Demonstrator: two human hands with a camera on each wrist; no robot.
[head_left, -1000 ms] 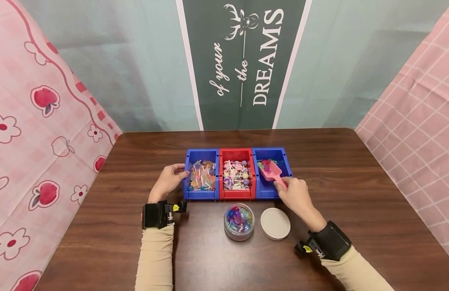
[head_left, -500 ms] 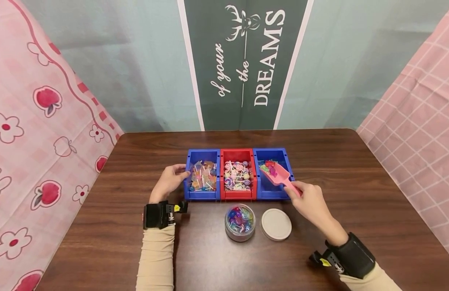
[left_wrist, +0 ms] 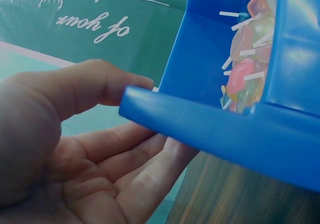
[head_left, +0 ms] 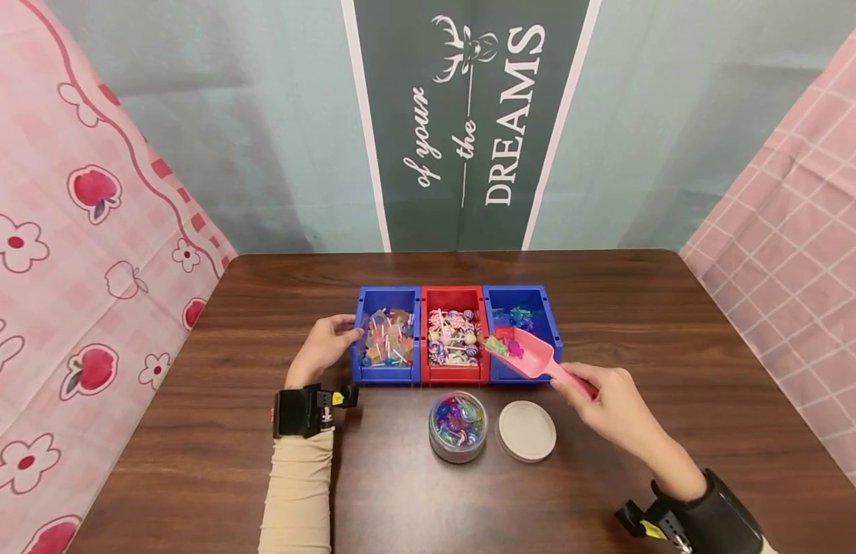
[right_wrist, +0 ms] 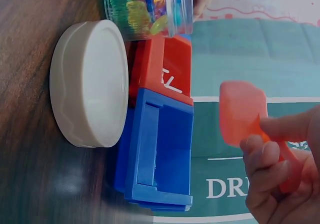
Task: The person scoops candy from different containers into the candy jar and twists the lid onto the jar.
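My left hand (head_left: 322, 348) grips the side wall of the left blue bin (head_left: 389, 297), which holds translucent lollipops (left_wrist: 243, 73). In the left wrist view, its thumb and fingers lie on either side of the bin's edge. With my right hand (head_left: 613, 406) I hold a pink scoop (head_left: 537, 358) by its handle. Red, magenta and green candy pieces (head_left: 514, 348) sit in the scoop. The scoop is above the front of the right blue bin (head_left: 514, 295), its tip near the red bin (head_left: 452, 296). Blue-green pieces (head_left: 521, 316) lie in the right bin.
Striped lollipops (head_left: 452, 336) fill part of the red bin. In front of the bins stands an uncovered clear jar (head_left: 457, 453) of colourful candies. Its apparent lid, a round off-white one (head_left: 527, 431), lies beside it on the brown table (head_left: 192, 454). Printed cloths hang around the table.
My right hand has lifted the scoop from inside the right bin and drawn it toward me, candies in it. Blue-green pieces now show in that bin. My left hand keeps its place.
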